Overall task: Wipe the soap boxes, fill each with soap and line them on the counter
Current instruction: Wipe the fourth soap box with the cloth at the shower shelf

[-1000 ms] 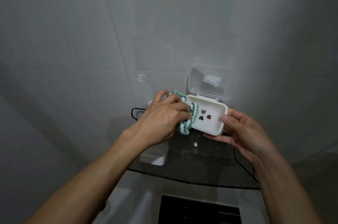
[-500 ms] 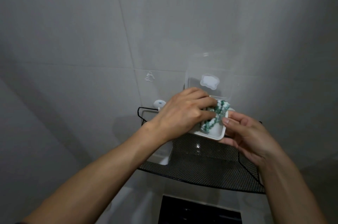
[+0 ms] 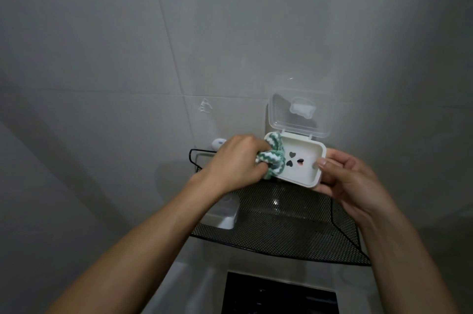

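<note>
L hand (image 3: 235, 162) grips a bunched green-and-white zigzag knit cloth (image 3: 349, 157), pressing it into left end of a white rectangular plastic soap box (image 3: 304, 162) w/ heart-shaped drain holes. R hand (image 3: 343, 180) holds box's right end, above a black wire-mesh shelf (image 3: 281, 224). Clear hinged lid (image 3: 299, 116) stands open. No legible writing.

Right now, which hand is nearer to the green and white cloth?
Left. The left hand grips the cloth at the soap box's left end; the right hand holds the box's right end, apart from the cloth.
</note>
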Available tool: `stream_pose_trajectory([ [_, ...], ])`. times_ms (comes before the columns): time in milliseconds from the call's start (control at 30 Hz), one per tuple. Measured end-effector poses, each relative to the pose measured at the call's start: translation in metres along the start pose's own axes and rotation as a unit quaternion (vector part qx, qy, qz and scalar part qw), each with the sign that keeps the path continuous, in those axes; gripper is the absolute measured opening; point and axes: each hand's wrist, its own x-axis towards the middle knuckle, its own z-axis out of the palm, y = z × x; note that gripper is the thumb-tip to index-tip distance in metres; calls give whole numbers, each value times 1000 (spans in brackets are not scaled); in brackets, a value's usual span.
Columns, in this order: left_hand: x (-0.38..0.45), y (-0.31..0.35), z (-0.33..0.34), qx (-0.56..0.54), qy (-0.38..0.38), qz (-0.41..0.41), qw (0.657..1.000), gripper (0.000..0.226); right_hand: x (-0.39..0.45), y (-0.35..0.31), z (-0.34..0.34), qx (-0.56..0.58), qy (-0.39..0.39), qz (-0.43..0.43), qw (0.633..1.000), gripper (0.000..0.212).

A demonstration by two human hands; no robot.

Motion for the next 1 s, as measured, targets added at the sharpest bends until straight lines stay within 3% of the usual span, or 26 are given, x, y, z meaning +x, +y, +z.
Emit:
stream_pose_trajectory([
  [33, -3, 0, 3, -26, -6, -8, 1000, 6, 0, 0, 0, 4, 1, -1, 1000, 32],
  [233, -22, -2, 16, -132, 14, -64, 989, 14, -1, 6, 2, 21, 5, 10, 1000, 28],
  [500, -29, -1, 18, -125, -10, -51, 991, 6, -3, 16, 7, 20, 12, 41, 999, 21],
  [600, -33, -5, 16, -130, -9, -37, 991, 28, -4, 20, 10, 20, 11, 52, 998, 21],
  [867, -52, -40, 9, -44, 22, -69, 996, 34, -5, 17, 5, 19, 35, 48, 998, 24],
  [1000, -62, -52, 26, -15, -38, -80, 996, 34, -7, 13, 5, 31, 34, 49, 998, 23],
])
